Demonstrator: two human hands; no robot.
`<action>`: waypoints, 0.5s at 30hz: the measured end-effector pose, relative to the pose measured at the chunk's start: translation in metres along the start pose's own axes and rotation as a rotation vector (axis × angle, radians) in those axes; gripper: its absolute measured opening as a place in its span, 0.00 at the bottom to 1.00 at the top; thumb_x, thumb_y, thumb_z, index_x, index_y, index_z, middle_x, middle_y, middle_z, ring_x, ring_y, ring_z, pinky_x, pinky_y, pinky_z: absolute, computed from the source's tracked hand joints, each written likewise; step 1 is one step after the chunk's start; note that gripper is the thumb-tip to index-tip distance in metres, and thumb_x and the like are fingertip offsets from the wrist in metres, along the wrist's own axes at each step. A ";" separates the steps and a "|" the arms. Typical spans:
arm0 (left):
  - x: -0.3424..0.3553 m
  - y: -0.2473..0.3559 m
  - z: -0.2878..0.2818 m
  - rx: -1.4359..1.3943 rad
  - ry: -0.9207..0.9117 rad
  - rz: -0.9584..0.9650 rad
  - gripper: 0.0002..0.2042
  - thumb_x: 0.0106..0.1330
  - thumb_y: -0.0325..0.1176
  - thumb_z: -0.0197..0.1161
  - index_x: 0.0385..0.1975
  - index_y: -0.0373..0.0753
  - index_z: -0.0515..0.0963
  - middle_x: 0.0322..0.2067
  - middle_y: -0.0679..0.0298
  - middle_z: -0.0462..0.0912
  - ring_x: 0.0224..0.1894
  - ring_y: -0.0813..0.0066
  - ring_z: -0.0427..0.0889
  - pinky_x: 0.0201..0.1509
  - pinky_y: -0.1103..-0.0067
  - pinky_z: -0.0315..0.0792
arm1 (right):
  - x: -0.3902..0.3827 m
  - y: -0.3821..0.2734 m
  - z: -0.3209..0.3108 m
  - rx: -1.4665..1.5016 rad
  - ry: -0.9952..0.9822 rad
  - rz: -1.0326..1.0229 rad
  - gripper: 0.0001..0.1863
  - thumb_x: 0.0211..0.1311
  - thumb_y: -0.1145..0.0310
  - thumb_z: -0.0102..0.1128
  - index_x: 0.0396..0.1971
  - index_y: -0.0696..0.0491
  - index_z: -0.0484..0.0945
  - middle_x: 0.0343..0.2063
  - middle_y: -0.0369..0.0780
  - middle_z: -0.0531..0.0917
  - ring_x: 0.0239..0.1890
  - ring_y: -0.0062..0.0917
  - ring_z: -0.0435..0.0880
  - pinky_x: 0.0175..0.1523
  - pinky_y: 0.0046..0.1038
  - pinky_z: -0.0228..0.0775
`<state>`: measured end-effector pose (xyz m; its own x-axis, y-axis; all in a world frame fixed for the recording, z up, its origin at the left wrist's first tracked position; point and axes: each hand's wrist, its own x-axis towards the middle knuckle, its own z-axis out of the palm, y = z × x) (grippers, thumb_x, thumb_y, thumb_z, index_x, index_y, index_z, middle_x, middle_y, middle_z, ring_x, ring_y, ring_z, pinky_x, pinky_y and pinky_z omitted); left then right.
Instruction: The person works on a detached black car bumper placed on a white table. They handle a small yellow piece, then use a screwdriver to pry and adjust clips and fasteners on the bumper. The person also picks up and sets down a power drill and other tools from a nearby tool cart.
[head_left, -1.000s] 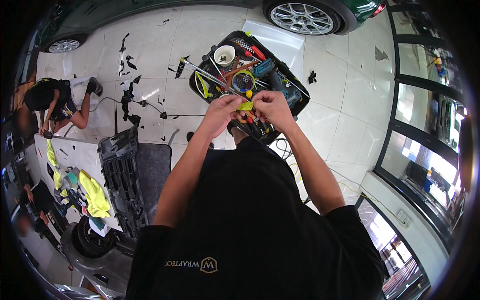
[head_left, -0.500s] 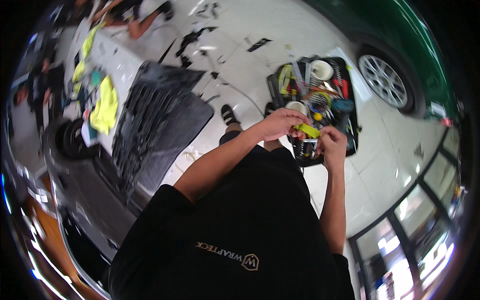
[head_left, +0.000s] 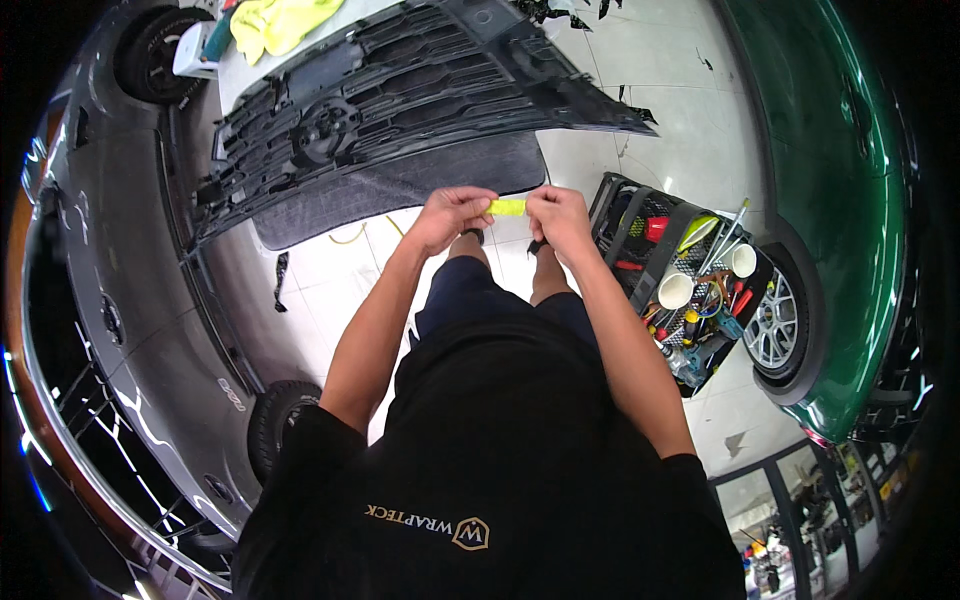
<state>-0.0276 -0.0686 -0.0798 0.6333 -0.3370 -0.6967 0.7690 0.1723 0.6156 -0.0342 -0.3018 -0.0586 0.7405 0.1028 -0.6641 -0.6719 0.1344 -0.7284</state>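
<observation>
Between my two hands, at chest height, a short bright yellow strip point(head_left: 507, 207) is held stretched flat. My left hand point(head_left: 456, 214) pinches its left end with thumb and fingers. The right end is gripped by my right hand point(head_left: 558, 218), fingers curled. Just beyond them lie a dark padded mat point(head_left: 390, 188) and a large black plastic grille point(head_left: 400, 95). To the right of my right arm stands a black tool cart point(head_left: 655, 270) packed with screwdrivers, pliers, power tools and white cups point(head_left: 675, 291).
A grey car point(head_left: 165, 360) lines my left side, a green car point(head_left: 835, 120) my right. Yellow cloths point(head_left: 280, 25) rest on a white table point(head_left: 236, 72) behind the grille. Black scraps point(head_left: 281, 280) lie on the tiled floor. Glass-fronted shelving point(head_left: 775, 480) is at the lower right.
My view has turned left: the cart has shifted rightward, and the grille now lies straight ahead. Both hands still hold the yellow strip, which appears more level. The co-workers are out of sight.
</observation>
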 end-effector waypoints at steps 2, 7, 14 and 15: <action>0.005 0.005 -0.030 -0.004 -0.033 0.017 0.13 0.76 0.27 0.63 0.54 0.28 0.83 0.44 0.54 0.88 0.41 0.71 0.88 0.49 0.79 0.84 | 0.016 0.004 0.025 0.040 0.030 0.038 0.06 0.64 0.76 0.60 0.30 0.61 0.83 0.21 0.37 0.80 0.18 0.17 0.76 0.22 0.22 0.66; 0.013 0.021 -0.074 -0.013 -0.108 0.037 0.13 0.77 0.28 0.62 0.56 0.28 0.82 0.44 0.55 0.89 0.42 0.74 0.89 0.49 0.80 0.84 | 0.039 0.007 0.067 -0.096 0.105 0.074 0.11 0.65 0.69 0.58 0.34 0.61 0.84 0.26 0.40 0.84 0.23 0.21 0.82 0.25 0.24 0.73; -0.008 0.030 -0.085 0.169 -0.163 0.125 0.13 0.73 0.23 0.63 0.54 0.26 0.80 0.42 0.53 0.89 0.40 0.72 0.90 0.47 0.77 0.86 | 0.032 0.002 0.122 0.067 -0.083 0.217 0.31 0.74 0.43 0.52 0.52 0.61 0.78 0.39 0.44 0.86 0.36 0.27 0.87 0.31 0.31 0.80; -0.014 0.032 -0.087 0.166 -0.156 0.159 0.13 0.71 0.21 0.66 0.53 0.28 0.79 0.39 0.56 0.89 0.40 0.73 0.89 0.46 0.77 0.85 | 0.029 0.001 0.131 -0.014 -0.099 0.185 0.28 0.74 0.45 0.59 0.47 0.61 0.79 0.34 0.41 0.86 0.30 0.23 0.86 0.27 0.26 0.77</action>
<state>-0.0043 0.0221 -0.0824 0.7137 -0.4586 -0.5295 0.6281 0.0844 0.7736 -0.0114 -0.1699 -0.0562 0.6022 0.2206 -0.7673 -0.7959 0.0910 -0.5985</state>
